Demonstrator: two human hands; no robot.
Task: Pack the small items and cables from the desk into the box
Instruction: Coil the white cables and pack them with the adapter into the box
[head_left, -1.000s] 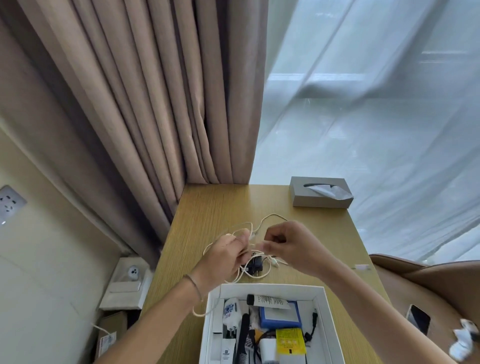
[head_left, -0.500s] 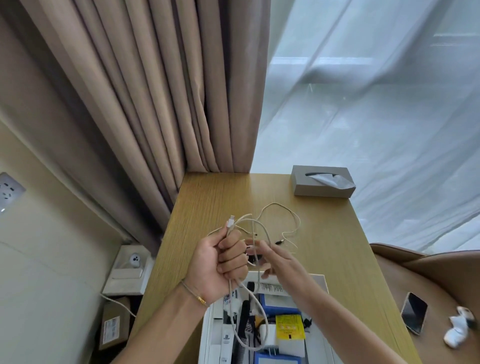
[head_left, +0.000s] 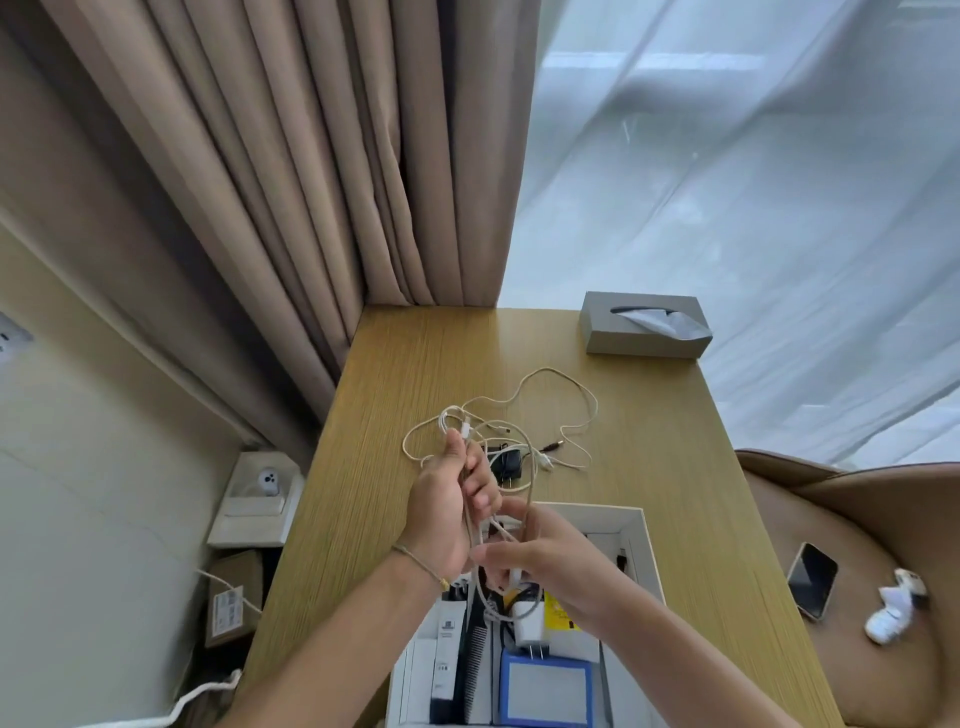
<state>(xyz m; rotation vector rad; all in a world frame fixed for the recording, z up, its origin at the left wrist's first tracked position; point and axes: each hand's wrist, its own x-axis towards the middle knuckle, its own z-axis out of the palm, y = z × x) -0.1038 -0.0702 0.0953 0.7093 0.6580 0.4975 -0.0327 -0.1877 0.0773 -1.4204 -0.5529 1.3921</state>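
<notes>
while both hands grip it | white cable (head_left: 470, 525) bundle runs from left hand (head_left: 451, 506) to right hand (head_left: 540, 558), above box (head_left: 640, 540)

Wooden desk (head_left: 415, 364) by the curtain. On it: grey tissue box (head_left: 644, 332) at the far right corner, loose white cables (head_left: 566, 410) mid-desk with a black plug (head_left: 509, 465) among them, white box (head_left: 644, 545) at the near edge.
</notes>
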